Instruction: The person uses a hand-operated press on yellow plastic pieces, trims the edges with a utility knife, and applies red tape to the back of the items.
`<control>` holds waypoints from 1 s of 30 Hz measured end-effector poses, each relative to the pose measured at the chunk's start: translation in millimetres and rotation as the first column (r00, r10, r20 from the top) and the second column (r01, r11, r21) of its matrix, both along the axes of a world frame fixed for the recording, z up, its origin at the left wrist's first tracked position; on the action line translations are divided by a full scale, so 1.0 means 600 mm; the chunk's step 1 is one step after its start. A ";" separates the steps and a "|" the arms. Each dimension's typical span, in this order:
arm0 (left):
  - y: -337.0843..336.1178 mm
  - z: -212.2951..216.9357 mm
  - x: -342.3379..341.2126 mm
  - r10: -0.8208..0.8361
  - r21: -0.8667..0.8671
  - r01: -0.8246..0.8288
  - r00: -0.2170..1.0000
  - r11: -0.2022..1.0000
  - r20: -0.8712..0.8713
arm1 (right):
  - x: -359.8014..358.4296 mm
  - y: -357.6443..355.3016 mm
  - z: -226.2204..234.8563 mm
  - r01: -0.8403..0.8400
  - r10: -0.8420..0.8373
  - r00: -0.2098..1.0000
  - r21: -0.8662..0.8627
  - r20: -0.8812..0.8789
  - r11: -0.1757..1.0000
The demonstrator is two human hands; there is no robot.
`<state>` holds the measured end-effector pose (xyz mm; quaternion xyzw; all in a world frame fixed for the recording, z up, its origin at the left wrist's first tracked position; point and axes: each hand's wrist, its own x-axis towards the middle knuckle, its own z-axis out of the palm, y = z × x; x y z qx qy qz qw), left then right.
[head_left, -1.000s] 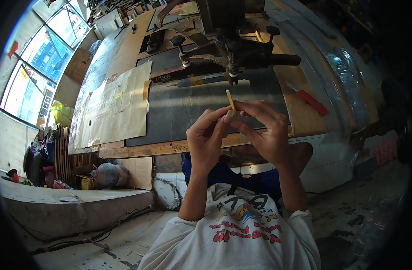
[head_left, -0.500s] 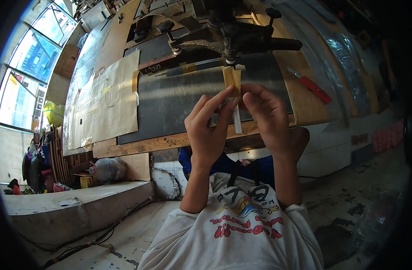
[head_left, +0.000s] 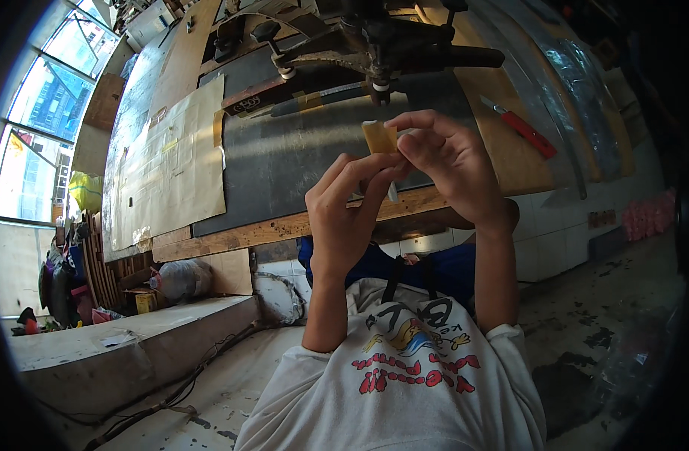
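Note:
Both my hands are raised in front of me over the near edge of a workbench. My right hand point(head_left: 453, 161) pinches a small yellowish strip point(head_left: 379, 137) between thumb and fingers. My left hand point(head_left: 346, 203) reaches up to the same strip, its fingertips touching the lower end, where a pale narrow piece point(head_left: 392, 192) sticks out. Behind the hands lies a dark metal sheet point(head_left: 299, 158) on the bench. A black machine head point(head_left: 374, 45) with handles hangs just above the strip.
A red-handled utility knife point(head_left: 521, 129) lies on the bench to the right. Brown cardboard point(head_left: 171, 165) covers the bench's left part. The wooden bench edge point(head_left: 231, 237) runs below the sheet. Windows point(head_left: 36, 113) are at far left, with clutter and a low concrete ledge point(head_left: 126, 338) beneath.
The hands stayed together on the strip while the view tilted, so they sit slightly lower and the strip's flat yellow face now turns toward me.

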<state>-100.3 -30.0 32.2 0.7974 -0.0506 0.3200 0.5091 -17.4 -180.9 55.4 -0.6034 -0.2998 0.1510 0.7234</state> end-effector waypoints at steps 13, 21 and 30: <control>0.007 0.003 -0.007 -0.101 -0.113 0.093 0.992 0.989 -0.073 | 0.009 -0.009 0.009 -0.092 0.093 0.995 -0.042 0.029 0.995; 0.037 -0.027 0.014 -0.103 -0.218 0.042 0.956 0.975 -0.275 | 0.015 0.004 -0.017 0.202 -0.200 0.978 -0.024 0.066 0.979; 0.054 -0.017 0.052 0.185 0.349 -0.137 0.977 0.927 -0.110 | 0.014 -0.018 -0.023 0.481 -0.468 0.873 -0.085 0.137 0.873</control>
